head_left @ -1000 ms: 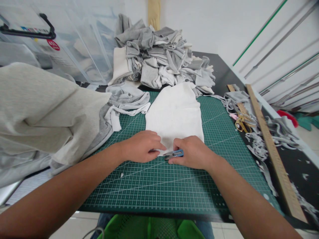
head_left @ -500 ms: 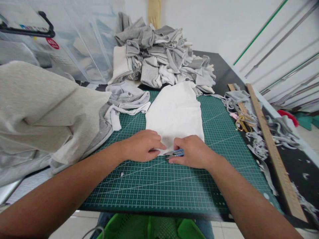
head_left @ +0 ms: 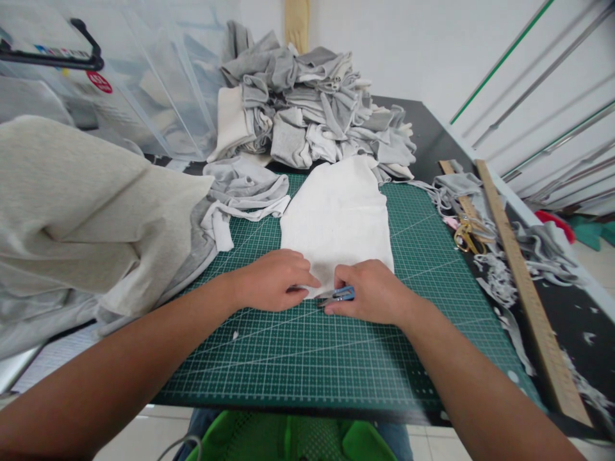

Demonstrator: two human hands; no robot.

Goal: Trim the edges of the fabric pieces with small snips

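Cloth: a white fabric piece point(head_left: 336, 221) is laid flat on the green cutting mat point(head_left: 307, 358).
Left hand point(head_left: 271, 280): fingers curled, near hem pressed down.
Right hand point(head_left: 372, 291): a blue thread snipper point(head_left: 339, 295) is pinched at the hem edge.

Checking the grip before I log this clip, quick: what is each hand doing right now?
Left hand: fingers curled, pressing down the near edge of the white cloth.
Right hand: closed on the blue snips at that same edge.

Grey fabric heap point(head_left: 312, 109) behind; wooden rulers point(head_left: 523, 282), gold scissors point(head_left: 465, 237) at right.
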